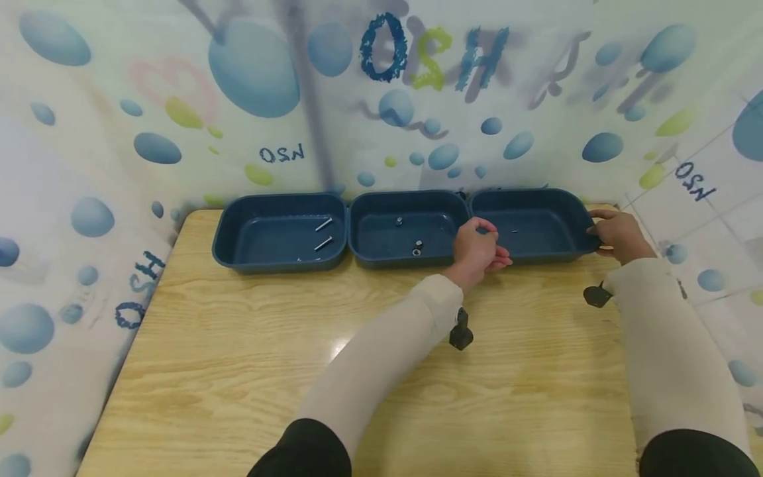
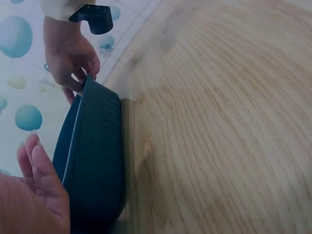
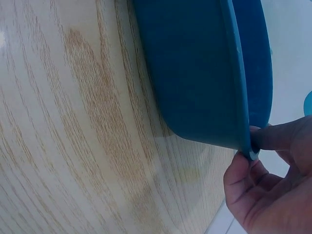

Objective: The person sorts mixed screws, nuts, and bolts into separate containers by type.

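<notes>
Three dark blue trays stand in a row along the back of the table. At the right end of the right tray (image 1: 530,257), my right hand (image 1: 622,235) pinches the rim between thumb and fingers; the right wrist view shows this grip closely. My left hand (image 1: 475,250) is at that tray's left end, beside the middle tray (image 1: 381,260), its fingers extended and nothing visible in them. A tiny dark piece (image 1: 514,231) lies in the right tray, too small to identify. Several small nuts (image 1: 418,245) lie in the middle tray.
The left tray (image 1: 262,265) holds two screws (image 1: 324,243) and some smaller bits near its front wall. A patterned cloth wall (image 1: 357,152) rises close behind the trays. The wooden table (image 1: 250,344) extends in front of them.
</notes>
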`<control>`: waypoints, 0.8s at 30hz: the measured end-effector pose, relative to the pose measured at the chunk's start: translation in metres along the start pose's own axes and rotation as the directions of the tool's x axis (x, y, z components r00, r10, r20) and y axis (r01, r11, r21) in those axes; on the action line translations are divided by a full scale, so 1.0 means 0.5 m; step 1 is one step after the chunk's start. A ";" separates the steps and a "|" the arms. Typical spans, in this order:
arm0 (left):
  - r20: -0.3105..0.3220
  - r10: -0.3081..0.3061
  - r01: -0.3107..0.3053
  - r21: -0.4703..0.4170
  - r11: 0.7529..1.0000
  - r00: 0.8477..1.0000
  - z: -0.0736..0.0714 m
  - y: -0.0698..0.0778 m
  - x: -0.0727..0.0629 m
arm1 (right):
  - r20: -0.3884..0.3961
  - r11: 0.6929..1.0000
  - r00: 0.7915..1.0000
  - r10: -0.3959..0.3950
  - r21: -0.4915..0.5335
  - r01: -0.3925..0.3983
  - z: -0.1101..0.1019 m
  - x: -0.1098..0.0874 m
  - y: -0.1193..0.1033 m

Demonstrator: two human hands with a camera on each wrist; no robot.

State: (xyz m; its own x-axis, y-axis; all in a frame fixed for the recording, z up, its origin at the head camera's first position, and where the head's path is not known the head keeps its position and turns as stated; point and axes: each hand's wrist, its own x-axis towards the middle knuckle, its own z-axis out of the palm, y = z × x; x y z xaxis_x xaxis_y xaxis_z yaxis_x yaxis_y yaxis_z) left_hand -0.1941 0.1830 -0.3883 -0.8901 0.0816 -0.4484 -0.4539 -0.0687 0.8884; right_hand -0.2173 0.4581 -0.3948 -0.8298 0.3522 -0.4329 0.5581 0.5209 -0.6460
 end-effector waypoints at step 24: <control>0.085 0.061 -0.061 -0.004 0.998 0.995 -0.046 0.024 0.007 | 0.031 1.000 0.999 -0.029 -0.002 0.029 0.000 -0.012 -0.010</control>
State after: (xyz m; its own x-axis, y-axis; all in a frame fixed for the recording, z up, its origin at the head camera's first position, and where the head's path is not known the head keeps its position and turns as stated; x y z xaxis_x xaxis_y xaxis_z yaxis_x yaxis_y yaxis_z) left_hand -0.2037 0.1595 -0.3813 -0.9093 0.1611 -0.3837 -0.3992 -0.0770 0.9136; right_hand -0.2150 0.4532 -0.3889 -0.8451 0.3127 -0.4336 0.5340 0.5321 -0.6571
